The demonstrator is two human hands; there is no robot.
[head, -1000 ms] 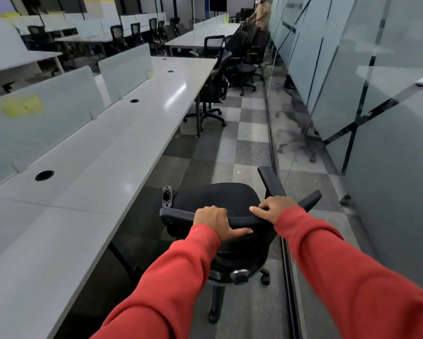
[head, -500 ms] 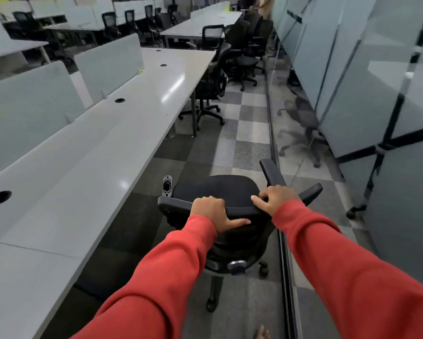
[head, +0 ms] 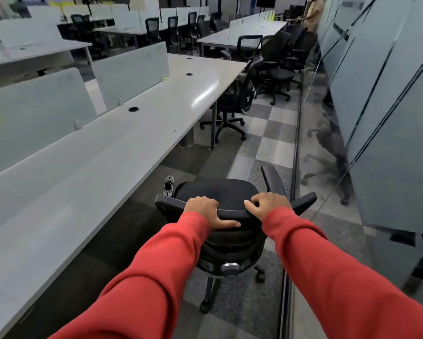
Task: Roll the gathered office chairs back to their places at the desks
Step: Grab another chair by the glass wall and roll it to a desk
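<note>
— Forward again: the office chair (head: pixel 217 192) has rolled further down the aisle, between the long tabletop (head: pixel 95 172) and the glass partition (head: pixel 389 143).
— Yes, the left hand (head: pixel 203 212) and right hand (head: pixel 268 206) both grip its backrest top. Push evenly, I'd say, then swing it left into a free place.

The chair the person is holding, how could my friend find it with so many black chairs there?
Between the long white desk and the glass wall runs a checkered aisle. The nearest black chair stands there. Only this one has a left hand and a right hand, red-sleeved, gripping its backrest; the other chairs stand farther off.
</note>
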